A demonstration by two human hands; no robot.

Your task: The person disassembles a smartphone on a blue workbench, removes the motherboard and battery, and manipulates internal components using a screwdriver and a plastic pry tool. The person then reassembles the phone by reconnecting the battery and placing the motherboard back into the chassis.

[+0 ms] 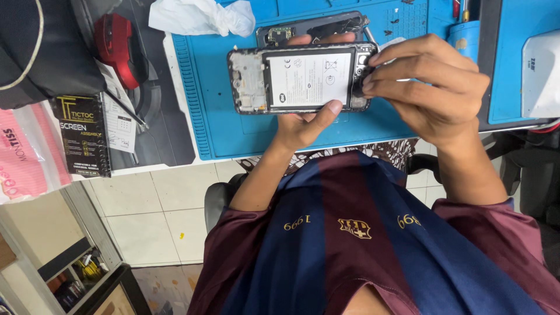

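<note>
Nearest the camera, a striped maroon and blue shirt (pixel 361 245) is seen, with both forearms raised from it toward the bench (pixel 169 128). An opened phone (pixel 300 80), its back removed and a white battery (pixel 310 79) exposed, is held above the blue mat (pixel 233 116). It is gripped by the left hand (pixel 303 119) from below, with the thumb pressed on the near edge and fingertips showing over the far edge. The phone's right end is pinched by the closed fingers of the right hand (pixel 429 81). Just beyond the phone, a dark back cover (pixel 315 30) is laid on the mat. Farther left, a white cloth (pixel 201 16), a red tool (pixel 116 46) and a black box (pixel 81 134) are seen.
</note>
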